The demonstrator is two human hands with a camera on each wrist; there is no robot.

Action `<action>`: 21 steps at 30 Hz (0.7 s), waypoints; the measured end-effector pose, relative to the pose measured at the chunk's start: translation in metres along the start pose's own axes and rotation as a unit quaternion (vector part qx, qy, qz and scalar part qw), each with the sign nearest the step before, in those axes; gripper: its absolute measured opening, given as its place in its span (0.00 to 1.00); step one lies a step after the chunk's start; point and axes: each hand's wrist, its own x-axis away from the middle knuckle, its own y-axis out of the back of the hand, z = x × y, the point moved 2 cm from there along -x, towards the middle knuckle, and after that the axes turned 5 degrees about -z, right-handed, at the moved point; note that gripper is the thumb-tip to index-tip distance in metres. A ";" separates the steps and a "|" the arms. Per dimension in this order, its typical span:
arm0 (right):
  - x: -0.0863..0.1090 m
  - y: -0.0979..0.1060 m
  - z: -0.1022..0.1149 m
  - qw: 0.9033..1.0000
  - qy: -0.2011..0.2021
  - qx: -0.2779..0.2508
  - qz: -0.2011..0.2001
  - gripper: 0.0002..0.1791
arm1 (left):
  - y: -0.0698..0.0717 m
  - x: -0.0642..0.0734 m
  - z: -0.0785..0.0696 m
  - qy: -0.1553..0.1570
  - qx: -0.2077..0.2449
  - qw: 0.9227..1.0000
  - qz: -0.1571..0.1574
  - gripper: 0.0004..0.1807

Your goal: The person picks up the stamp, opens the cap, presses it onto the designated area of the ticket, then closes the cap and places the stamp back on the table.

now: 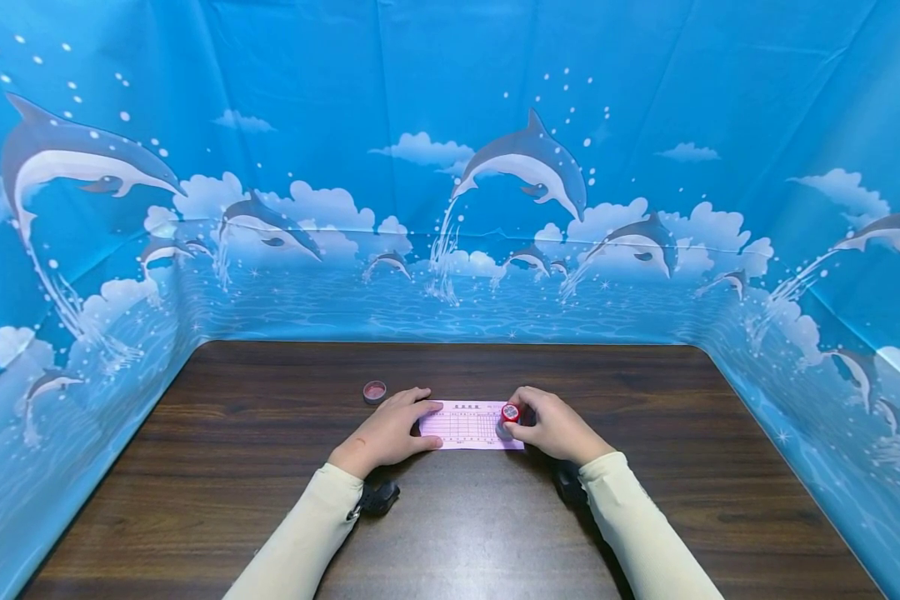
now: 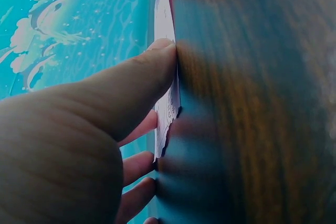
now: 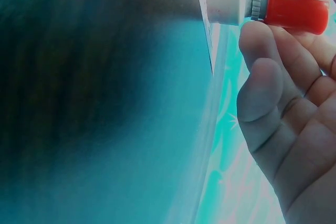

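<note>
A pink printed slip with a ruled table [image 1: 465, 429] lies on the dark wooden table. My left hand [image 1: 399, 427] rests at the slip's left end. Its thumb and fingertips press down on the slip there, and in the left wrist view the thumb [image 2: 142, 74] lies across its edge. Over the slip's right end, my right hand [image 1: 557, 427] pinches a red stamp [image 1: 510, 413] between thumb and fingers. In the right wrist view the stamp [image 3: 296, 9] shows a red handle, a grey ridged ring and a clear base, which stands upright right at the paper.
A small round container [image 1: 375, 392] with a reddish inside sits just beyond my left hand. Blue cloth printed with dolphins [image 1: 525, 167] rises around the table's back and sides. Each wrist wears a small black camera.
</note>
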 end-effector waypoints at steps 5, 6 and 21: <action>0.000 0.000 -0.001 1.000 0.001 -0.001 -0.002 0.08 | 0.000 0.000 0.000 -0.001 -0.002 1.000 -0.001 0.35; 0.000 0.000 -0.001 1.000 0.003 -0.002 -0.002 0.08 | 0.000 -0.001 0.000 -0.002 -0.002 1.000 -0.001 0.35; -0.001 0.000 -0.002 1.000 0.012 -0.007 0.003 0.08 | 0.000 -0.001 0.000 -0.005 -0.003 1.000 0.000 0.35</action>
